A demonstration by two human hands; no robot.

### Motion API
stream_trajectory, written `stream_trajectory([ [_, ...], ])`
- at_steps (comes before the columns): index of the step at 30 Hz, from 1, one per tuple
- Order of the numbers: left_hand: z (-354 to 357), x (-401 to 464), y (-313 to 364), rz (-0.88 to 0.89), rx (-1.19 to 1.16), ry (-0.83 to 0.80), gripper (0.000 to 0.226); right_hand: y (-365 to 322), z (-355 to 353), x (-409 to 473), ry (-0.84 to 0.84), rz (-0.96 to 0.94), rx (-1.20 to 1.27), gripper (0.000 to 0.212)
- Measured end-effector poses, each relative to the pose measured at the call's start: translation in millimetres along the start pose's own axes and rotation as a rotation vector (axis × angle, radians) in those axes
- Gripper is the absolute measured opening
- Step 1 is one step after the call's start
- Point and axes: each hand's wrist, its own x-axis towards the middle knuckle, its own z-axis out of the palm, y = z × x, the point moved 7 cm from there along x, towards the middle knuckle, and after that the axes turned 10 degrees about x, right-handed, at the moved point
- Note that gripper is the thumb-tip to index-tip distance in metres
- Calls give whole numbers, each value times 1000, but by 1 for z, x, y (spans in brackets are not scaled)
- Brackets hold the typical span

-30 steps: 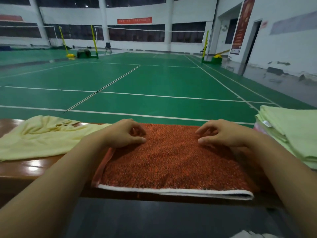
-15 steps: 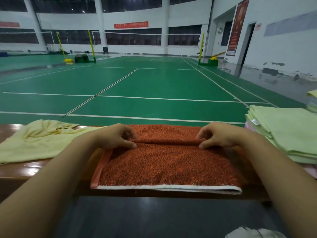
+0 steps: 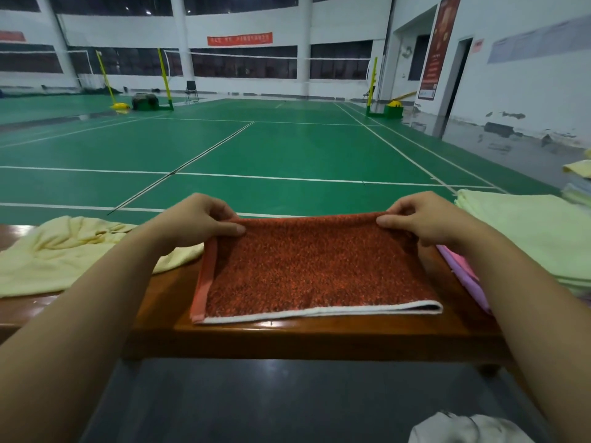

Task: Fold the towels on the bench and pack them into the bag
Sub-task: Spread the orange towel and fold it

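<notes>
Two hands on one rust-red towel (image 3: 315, 270), centred on the wooden bench (image 3: 287, 335): left hand (image 3: 195, 220) pinching the far left corner, right hand (image 3: 422, 220) pinching the far right corner, far edge raised off the seat, near white-trimmed edge flat. Just left, touching the red towel's side: crumpled pale yellow towel (image 3: 64, 251). Right: folded pale green towels (image 3: 540, 238), stacked; pink-purple cloth (image 3: 463, 273) beneath, partly hidden by the right forearm. Further stack (image 3: 579, 183) at the right border, cut off. Whitish fabric (image 3: 460, 428) at the bottom edge, cut off, identity unclear. Beyond the bench: green court floor (image 3: 287, 145) with white lines, nets on yellow posts, white walls, red banner (image 3: 240, 39), text illegible.
</notes>
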Motion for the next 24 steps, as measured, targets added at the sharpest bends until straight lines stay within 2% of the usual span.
stream_trajectory([
  [3,-13,3,9,4,7,191,12,2,5,0,-6,104,414,16],
  [5,-12,4,13,-9,-240,228,9,0,4,3,50,79,599,20],
  [7,-14,7,17,22,-425,281,6,-5,-2,8,126,-14,661,15],
  [11,-37,4,34,198,-228,537,12,-16,-20,8,250,-217,663,3],
  [14,-46,-4,50,287,-197,559,14,-21,-32,4,293,-306,627,5],
  [17,-39,0,44,237,-65,339,16,-19,-29,-2,138,-245,579,18],
  [19,-25,0,28,162,-14,76,16,-10,-16,-11,-131,-70,480,25],
  [22,6,-16,9,40,131,-401,22,9,7,-39,-563,199,114,33],
  [24,16,-26,6,6,286,-553,26,12,11,-45,-637,247,18,40],
])
